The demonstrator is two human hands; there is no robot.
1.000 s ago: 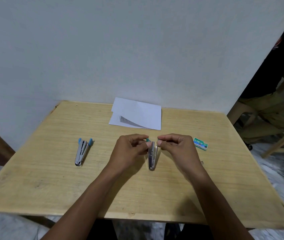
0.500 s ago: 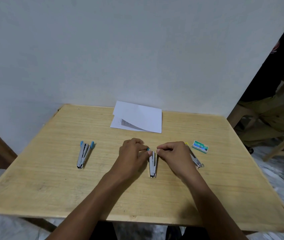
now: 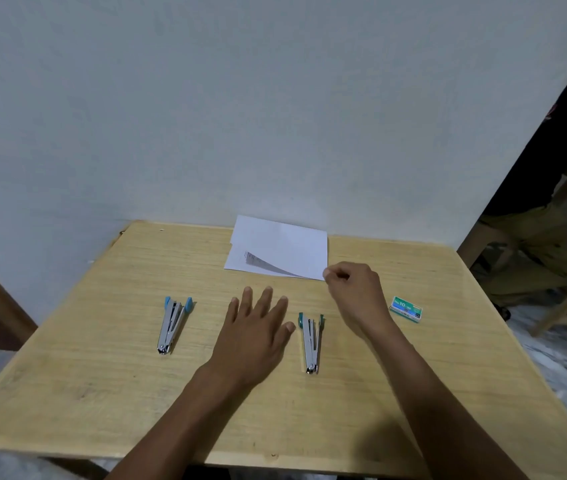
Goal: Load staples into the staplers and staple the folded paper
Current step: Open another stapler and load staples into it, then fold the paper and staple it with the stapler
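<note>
Left hand (image 3: 257, 336): palm down, fingers straight and spread toward 12 o'clock. Right hand (image 3: 353, 292): at its 1 o'clock, fingers curled.

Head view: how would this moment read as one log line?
left hand open beside teal-tipped metal stapler | right hand at folded white paper corner, grip unclear | blue-tipped metal stapler untouched

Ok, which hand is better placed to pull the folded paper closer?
Right. The right hand has its curled fingers at the near right corner of the folded paper; the left hand is open between the blue-tipped stapler and the green-tipped stapler, farther from it.
</note>
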